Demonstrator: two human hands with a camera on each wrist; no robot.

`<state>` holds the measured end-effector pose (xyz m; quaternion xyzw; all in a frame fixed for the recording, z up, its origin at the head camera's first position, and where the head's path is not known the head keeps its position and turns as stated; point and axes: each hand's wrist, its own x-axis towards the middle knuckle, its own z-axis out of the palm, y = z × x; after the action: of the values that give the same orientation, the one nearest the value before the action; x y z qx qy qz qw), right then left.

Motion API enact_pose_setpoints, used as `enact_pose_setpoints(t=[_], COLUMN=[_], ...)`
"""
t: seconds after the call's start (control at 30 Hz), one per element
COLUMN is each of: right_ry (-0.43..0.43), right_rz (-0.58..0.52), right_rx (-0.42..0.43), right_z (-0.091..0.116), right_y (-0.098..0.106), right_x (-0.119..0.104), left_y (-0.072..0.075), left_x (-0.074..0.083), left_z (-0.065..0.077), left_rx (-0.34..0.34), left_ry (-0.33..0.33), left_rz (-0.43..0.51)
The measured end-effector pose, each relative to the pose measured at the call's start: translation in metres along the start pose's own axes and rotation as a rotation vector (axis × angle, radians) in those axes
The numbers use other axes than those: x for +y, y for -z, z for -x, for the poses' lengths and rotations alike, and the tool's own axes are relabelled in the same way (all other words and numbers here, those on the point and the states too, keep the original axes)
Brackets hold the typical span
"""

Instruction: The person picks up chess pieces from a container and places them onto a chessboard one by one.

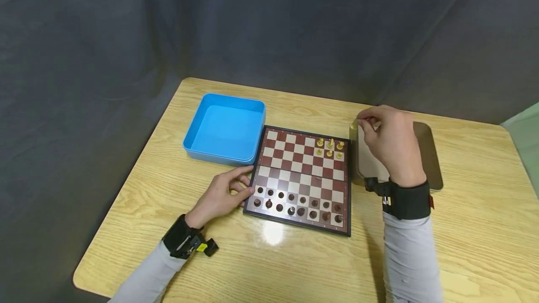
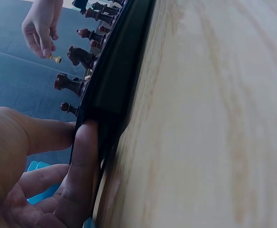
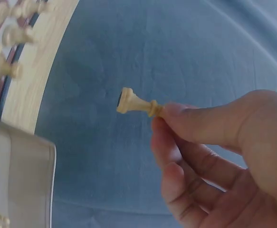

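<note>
Dark cloth (image 1: 269,36) hangs behind a wooden table (image 1: 484,191). Right of the chessboard (image 1: 286,155), the right hand (image 1: 393,141) pinches a pale chess piece (image 3: 136,103) in the air near a grey box (image 1: 430,153). The left hand (image 1: 219,195) grips the chessboard's left edge between thumb and fingers. Dark pieces (image 1: 291,210) line the board's near side, pale pieces (image 1: 330,144) its far right corner; a blue box (image 1: 223,130) sits by its far left corner.

The chessboard (image 1: 290,176) (pieces (image 1: 330,144) on top) lies between tray (image 1: 219,157), left, and bin (image 1: 430,158), right.
</note>
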<state>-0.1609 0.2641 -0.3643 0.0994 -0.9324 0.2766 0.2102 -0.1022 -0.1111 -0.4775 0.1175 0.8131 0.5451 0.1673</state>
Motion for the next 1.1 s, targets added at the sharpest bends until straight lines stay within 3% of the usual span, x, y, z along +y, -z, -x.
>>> enact_pose_setpoints(t=[0.6,1.1], right_ry=[0.111,0.12], right_rz=[-0.024,-0.064], right_rx=[-0.083,-0.142], right_z=[-0.007,-0.004], right_y=[-0.033,-0.058], right_x=[-0.005,-0.002], left_y=[-0.003,-0.006], left_x=[-0.001,0.003], left_z=[-0.003,-0.004], left_rx=[0.003,0.006], left_ry=[-0.023,-0.023], left_rz=[0.0,0.008])
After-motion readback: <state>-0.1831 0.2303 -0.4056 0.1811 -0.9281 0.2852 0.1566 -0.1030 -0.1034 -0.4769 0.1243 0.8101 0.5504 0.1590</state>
